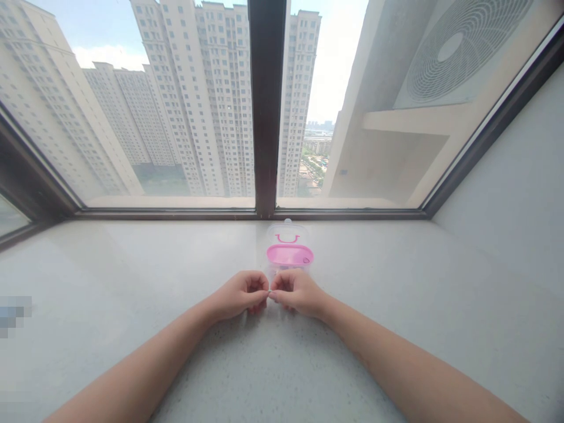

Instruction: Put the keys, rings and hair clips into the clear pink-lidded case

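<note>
My left hand and my right hand meet fingertip to fingertip over the pale sill. Both are closed in a pinch, thumbs against forefingers. A tiny whitish bit shows where the two pinches touch; it is too small to name, and the fingers cover most of it. Right behind my hands stands a clear plastic box with a pink tray in its top. Its transparent lid, with a pink handle, is tipped up at the back. My right hand hides the lower front of the box.
The speckled white window sill runs up to a dark window frame. Beyond the glass are tall buildings and an air conditioner unit. A white wall closes off the right side. A blurred patch lies at the left edge.
</note>
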Demonstrator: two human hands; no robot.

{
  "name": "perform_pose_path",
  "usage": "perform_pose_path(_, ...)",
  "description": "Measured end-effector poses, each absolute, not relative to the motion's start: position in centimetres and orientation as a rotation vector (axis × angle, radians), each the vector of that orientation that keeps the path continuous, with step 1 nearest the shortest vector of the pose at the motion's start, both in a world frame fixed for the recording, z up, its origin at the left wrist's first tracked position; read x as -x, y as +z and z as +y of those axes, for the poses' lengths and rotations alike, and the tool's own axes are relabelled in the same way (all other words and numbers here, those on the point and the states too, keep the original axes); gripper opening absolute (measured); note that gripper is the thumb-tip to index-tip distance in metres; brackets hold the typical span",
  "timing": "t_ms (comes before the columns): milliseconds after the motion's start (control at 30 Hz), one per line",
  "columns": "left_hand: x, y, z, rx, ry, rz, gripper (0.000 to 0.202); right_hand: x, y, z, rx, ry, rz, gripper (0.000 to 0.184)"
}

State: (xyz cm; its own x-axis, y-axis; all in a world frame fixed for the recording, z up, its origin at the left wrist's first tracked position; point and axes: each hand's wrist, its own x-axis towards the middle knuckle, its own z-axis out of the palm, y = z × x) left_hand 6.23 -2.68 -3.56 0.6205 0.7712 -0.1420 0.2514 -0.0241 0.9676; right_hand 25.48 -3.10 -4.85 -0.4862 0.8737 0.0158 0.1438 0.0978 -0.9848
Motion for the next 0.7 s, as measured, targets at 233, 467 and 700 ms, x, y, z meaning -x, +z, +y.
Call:
perform_pose_path(233,-6.19,-3.45,-2.66,-1.585,0.526,0.858,0.018,-25.42,-4.49,-3.32,1.001,1.440,-1.687,0.015)
perform_pose_path(467,-6.28,-3.49,-2.75,-1.585,0.535,0.855,0.013,-25.31,-4.54,-3.33,0.981,1.400,-1.733,0.012)
perform_pose_path(700,-6.50,-3.51,-3.01,-1.616,0.551,0.883,0.005,-25.47,-5.05,-3.00,0.952,1.377,-1.852,0.007)
